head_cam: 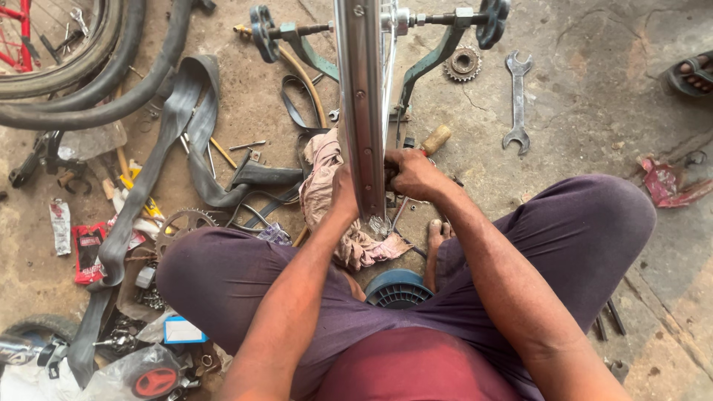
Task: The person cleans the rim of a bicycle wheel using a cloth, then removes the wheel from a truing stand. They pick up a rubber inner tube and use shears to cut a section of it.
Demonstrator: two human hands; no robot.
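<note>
A shiny metal bicycle rim (359,96) stands edge-on in a green truing stand (431,63) between my knees. My left hand (344,191) is against the rim's left side, its fingers hidden behind the metal. My right hand (410,174) is closed at the rim's right side among the spokes; what it grips is hidden. A pinkish rag (327,186) lies under my left hand. A wooden tool handle (436,138) lies just beyond my right hand.
A double-ended spanner (517,100) and a sprocket (463,64) lie on the concrete at right. Tyres (82,82), inner tubes (174,141), a chainring (182,221) and small tools litter the left. A blue stool (397,289) is under me. Another person's sandalled foot (694,74) is at far right.
</note>
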